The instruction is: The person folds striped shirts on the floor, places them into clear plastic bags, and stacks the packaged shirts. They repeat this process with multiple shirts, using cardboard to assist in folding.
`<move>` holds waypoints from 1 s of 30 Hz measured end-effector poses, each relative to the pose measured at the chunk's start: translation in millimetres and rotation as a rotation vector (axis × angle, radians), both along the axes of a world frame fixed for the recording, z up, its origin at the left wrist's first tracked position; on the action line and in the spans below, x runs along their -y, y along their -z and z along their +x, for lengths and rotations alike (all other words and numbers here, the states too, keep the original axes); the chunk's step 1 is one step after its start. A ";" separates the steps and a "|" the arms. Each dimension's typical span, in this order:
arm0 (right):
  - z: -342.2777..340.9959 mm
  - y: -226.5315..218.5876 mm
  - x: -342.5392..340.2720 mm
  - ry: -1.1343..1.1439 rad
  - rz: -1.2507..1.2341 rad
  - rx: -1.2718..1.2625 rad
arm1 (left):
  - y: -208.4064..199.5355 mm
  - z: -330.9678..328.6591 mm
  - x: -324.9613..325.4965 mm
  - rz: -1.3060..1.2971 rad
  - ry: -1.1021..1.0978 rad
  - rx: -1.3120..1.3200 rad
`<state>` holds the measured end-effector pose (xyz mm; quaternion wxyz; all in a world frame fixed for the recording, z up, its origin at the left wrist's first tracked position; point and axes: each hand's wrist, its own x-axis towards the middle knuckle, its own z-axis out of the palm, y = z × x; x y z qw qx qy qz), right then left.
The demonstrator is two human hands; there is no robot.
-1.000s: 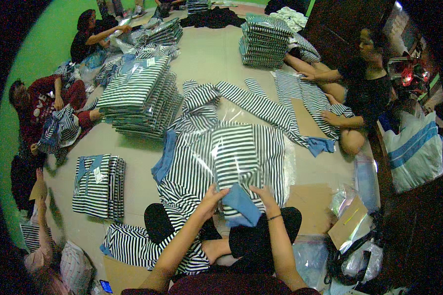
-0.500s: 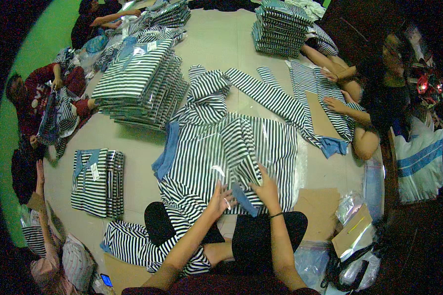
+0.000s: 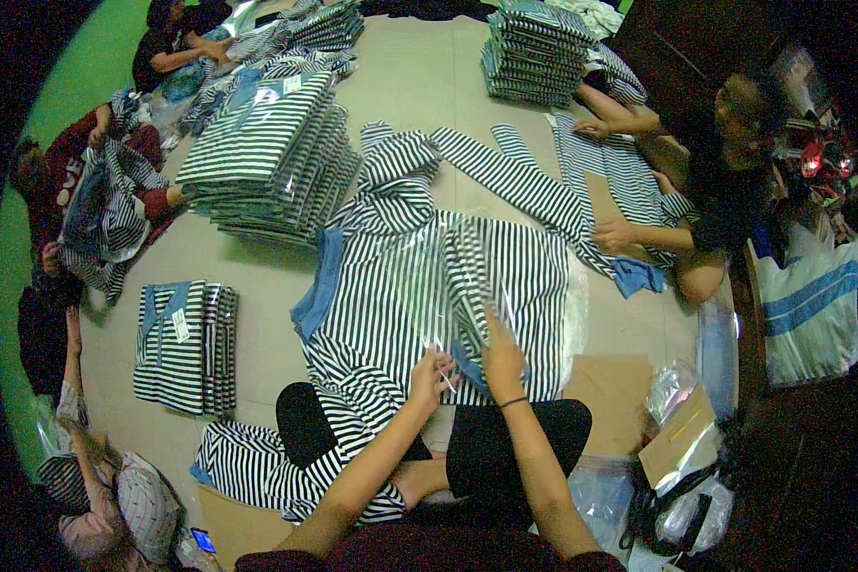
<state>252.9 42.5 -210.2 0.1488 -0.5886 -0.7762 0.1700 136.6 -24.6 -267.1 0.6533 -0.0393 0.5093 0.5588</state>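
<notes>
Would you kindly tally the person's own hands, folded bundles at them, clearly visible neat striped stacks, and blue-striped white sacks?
Left hand and right hand: 2
Folded striped bundle: 1
Neat striped stacks: 4
White sack: 1
Total: 8

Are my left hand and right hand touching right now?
Apart. The head view shows a gap between the left hand and right hand, with blue cloth visible there.

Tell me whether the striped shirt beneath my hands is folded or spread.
Spread: the striped shirt lies wide and mostly flat, reaching past your left hand and right hand.
</notes>
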 end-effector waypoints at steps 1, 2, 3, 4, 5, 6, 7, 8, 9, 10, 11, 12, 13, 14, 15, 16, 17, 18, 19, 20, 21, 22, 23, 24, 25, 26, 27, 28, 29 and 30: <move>-1.6 3.6 0.6 0.005 -0.077 0.066 | 4.3 -1.4 -1.0 -0.023 -0.033 0.019; -3.0 6.6 -0.5 0.028 -0.025 0.046 | 8.5 -3.0 -1.6 -0.033 -0.070 0.035; -3.6 8.6 0.2 0.038 0.038 -0.011 | 11.8 -4.0 -1.4 -0.046 -0.108 0.051; -3.8 9.6 0.0 0.032 0.039 -0.032 | 14.0 -5.2 -1.3 0.085 -0.056 0.036; -3.5 9.6 0.5 0.028 0.038 -0.052 | 14.8 -4.5 -0.3 0.073 -0.043 -0.016; -2.1 8.3 0.8 0.051 0.071 -0.072 | 14.4 -4.2 0.2 0.064 -0.028 -0.067; -1.3 6.5 0.9 0.042 0.051 -0.061 | 12.7 -3.5 0.8 0.080 -0.004 -0.122; 0.4 3.6 1.4 0.057 0.062 -0.051 | 10.0 -3.1 1.1 0.089 -0.027 -0.086; 0.1 0.8 1.4 0.051 0.087 -0.073 | 6.7 -3.3 0.9 0.057 -0.029 -0.077; 1.9 -2.6 2.0 0.050 -0.027 -0.101 | 3.2 -3.8 0.5 0.060 -0.026 -0.070; 0.8 -5.0 2.1 0.044 -0.049 -0.059 | -0.2 -4.3 -0.2 0.063 -0.023 -0.062; 0.8 -7.5 2.6 0.015 -0.011 -0.053 | -3.3 -4.9 -0.9 0.071 -0.016 -0.066; -0.5 -9.2 2.9 -0.012 0.064 -0.062 | -6.0 -6.0 -1.8 0.078 -0.010 -0.070; -1.7 -10.5 3.4 0.004 0.013 -0.101 | -8.5 -6.9 -2.3 0.077 -0.004 -0.080; -3.0 -11.7 3.7 -0.018 0.017 -0.057 | -10.8 -7.7 -2.8 0.093 0.013 -0.094; -4.7 -12.5 3.9 -0.039 0.050 -0.019 | -12.9 -8.3 -3.4 0.102 0.030 -0.115; -5.6 -13.4 3.7 -0.059 0.142 0.008 | -15.1 -9.3 -3.9 0.106 0.049 -0.138; -6.6 -14.1 3.7 -0.075 0.090 -0.028 | -17.3 -9.5 -4.8 0.115 0.047 -0.165; -7.3 -14.8 2.8 -0.139 0.125 0.027 | -19.6 -10.6 -5.3 0.110 0.054 -0.184; -7.0 -15.5 2.7 -0.201 0.168 0.092 | -22.1 -11.5 -5.9 0.124 0.062 -0.200; -8.0 -15.2 1.5 -0.252 0.194 0.181 | -24.5 -12.4 -5.7 0.138 0.070 -0.216; -7.2 -14.9 1.8 -0.308 0.233 0.149 | -26.7 -13.5 -6.0 0.134 0.080 -0.246; -8.8 -12.6 1.1 -0.335 0.137 0.123 | -28.4 -14.7 -5.5 0.149 0.074 -0.259; -9.4 -9.7 1.8 -0.367 0.115 0.071 | -29.5 -15.4 -4.7 0.145 0.077 -0.268; -11.5 -5.4 1.6 -0.406 0.159 -0.007 | -29.7 -16.8 -4.1 0.131 0.073 -0.292; -14.3 0.3 3.7 -0.444 0.025 -0.140 | -29.1 -16.6 -2.2 0.165 0.024 -0.237; -16.2 6.3 6.3 -0.468 -0.136 -0.397 | -27.4 -17.1 -1.3 0.149 -0.010 -0.243; -20.9 13.4 8.8 -0.486 -0.224 -0.427 | -24.8 -18.3 0.7 0.124 -0.032 -0.247; -24.2 19.3 12.4 -0.530 -0.270 -0.450 | -21.6 -19.4 2.4 0.139 -0.068 -0.263; -27.5 23.9 15.1 -0.591 -0.323 -0.406 | -17.7 -22.6 3.2 0.087 -0.051 -0.241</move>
